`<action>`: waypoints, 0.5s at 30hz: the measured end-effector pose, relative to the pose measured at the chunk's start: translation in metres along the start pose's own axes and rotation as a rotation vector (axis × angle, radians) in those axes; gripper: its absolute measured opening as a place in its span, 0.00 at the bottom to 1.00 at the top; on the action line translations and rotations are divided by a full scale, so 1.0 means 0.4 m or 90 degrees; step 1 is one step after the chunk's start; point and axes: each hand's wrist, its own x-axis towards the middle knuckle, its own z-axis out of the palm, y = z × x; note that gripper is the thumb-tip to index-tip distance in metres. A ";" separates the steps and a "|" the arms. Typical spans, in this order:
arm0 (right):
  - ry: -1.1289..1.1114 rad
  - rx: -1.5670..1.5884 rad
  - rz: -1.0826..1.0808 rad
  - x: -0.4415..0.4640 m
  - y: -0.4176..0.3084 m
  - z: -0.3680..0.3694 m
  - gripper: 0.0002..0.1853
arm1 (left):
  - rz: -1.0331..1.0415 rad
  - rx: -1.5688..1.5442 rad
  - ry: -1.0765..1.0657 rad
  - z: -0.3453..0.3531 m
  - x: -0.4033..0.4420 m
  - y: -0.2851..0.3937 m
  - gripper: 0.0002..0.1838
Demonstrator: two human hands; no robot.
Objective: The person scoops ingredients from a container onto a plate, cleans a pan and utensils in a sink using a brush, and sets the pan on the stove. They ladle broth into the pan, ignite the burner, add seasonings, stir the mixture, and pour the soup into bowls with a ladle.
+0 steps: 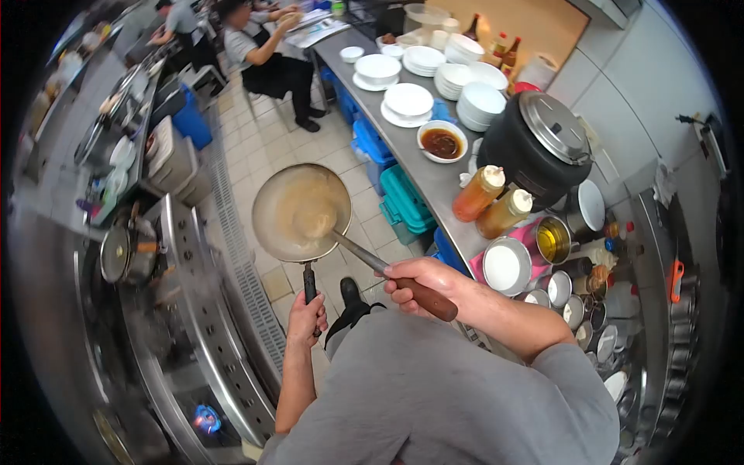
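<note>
My left hand (307,318) is closed around the black handle of a round frying pan (271,221), held in the air over the tiled floor. A pale brownish liquid or sauce (298,198), blurred, lies in the pan. My right hand (411,283) grips the wooden handle of a ladle (360,252). The ladle's bowl is down in the pan, among the sauce, and its details are hard to make out. To the right, on the steel counter (434,182), stands a white bowl of dark brown sauce (442,143).
Stacked white bowls (408,101), squeeze bottles (478,194) and a black lidded pot (535,143) stand on the right counter. Left is a stove (209,325) with a lit blue flame (207,418). A teal bin (407,201) sits under the counter. A seated person (267,62) works ahead.
</note>
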 end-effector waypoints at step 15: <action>0.088 0.159 -0.329 -0.060 -0.439 0.046 0.13 | -0.031 0.215 -0.218 0.320 0.503 0.506 0.08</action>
